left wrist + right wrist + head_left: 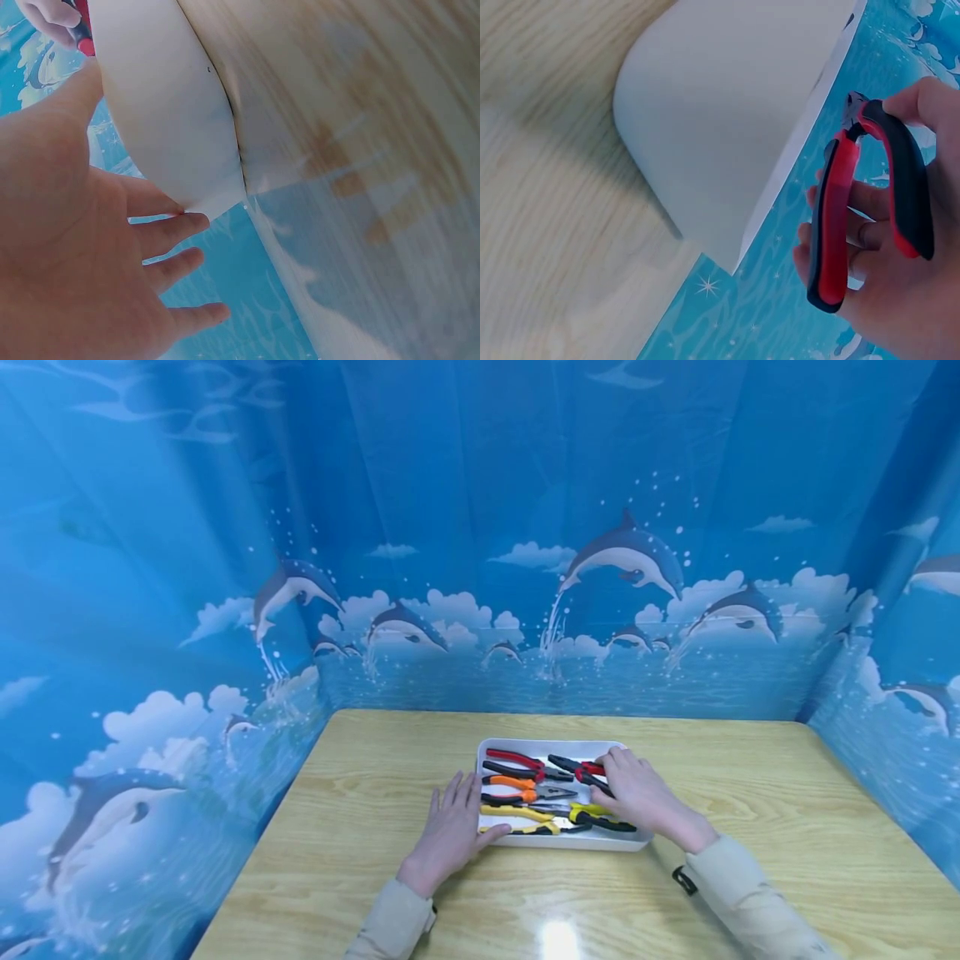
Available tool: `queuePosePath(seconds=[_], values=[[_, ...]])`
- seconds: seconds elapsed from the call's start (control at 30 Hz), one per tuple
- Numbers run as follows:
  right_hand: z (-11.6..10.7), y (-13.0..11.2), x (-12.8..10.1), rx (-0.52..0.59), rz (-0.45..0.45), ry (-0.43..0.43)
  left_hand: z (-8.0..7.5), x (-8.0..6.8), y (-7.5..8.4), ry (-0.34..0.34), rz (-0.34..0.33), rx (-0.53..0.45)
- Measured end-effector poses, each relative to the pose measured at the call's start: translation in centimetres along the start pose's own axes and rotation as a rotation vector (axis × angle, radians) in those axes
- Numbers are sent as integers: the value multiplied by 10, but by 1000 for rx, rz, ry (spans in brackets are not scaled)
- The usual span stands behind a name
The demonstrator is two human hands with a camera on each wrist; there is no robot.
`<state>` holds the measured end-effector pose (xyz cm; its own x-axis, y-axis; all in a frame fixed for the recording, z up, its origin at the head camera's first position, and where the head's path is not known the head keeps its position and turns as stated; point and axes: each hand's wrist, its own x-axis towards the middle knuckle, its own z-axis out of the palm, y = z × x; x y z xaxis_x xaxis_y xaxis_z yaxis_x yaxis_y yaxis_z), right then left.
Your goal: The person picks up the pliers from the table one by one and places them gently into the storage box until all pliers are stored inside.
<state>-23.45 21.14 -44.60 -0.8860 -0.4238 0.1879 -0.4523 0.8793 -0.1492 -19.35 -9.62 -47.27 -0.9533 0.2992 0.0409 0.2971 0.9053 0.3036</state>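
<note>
A white tray (570, 842) lies on the table with several pairs of pliers in it. My left hand (450, 827) rests against its left end, fingers spread and straight, the thumb over the front left corner; in the left wrist view the fingertips touch the tray's side. At the tray's right end my right hand (637, 789) grips red-and-black pliers (836, 225), their handles spread apart. The thumb lies on one handle near the joint, with the fingers behind the other. In the head view, this hand partly covers the handles.
Beside the held pair lie other red-and-black pliers (525, 765), orange-and-black long-nose pliers (528, 790), and yellow-handled pliers (517, 812). Yellow-and-black handles (600, 817) reach the tray's front right. A wooden table (375, 777) stands before a blue dolphin-print curtain (480, 527).
</note>
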Motion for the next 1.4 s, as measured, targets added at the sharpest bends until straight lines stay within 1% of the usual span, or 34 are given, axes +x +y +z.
queuePosePath(seconds=[0.1, 0.33, 0.5, 0.77, 1.2, 1.4], values=[[2, -1, 3, -19, -19, -22, 0, 0, 0, 4, 4, 3], [4, -5, 10, -58, -29, -105, 1, 0, -1, 9, 15, 5], [5, -4, 13, -59, -59, -128, 0, -1, -1, 13, 18, -3], [10, 2, 15, -48, -77, -153, 0, -2, -1, 8, 20, -5], [10, 3, 23, -49, -59, -221, 0, -1, -1, 10, 20, -15], [14, 3, 24, 2, -39, -259, 1, -2, -2, 7, 16, -16]])
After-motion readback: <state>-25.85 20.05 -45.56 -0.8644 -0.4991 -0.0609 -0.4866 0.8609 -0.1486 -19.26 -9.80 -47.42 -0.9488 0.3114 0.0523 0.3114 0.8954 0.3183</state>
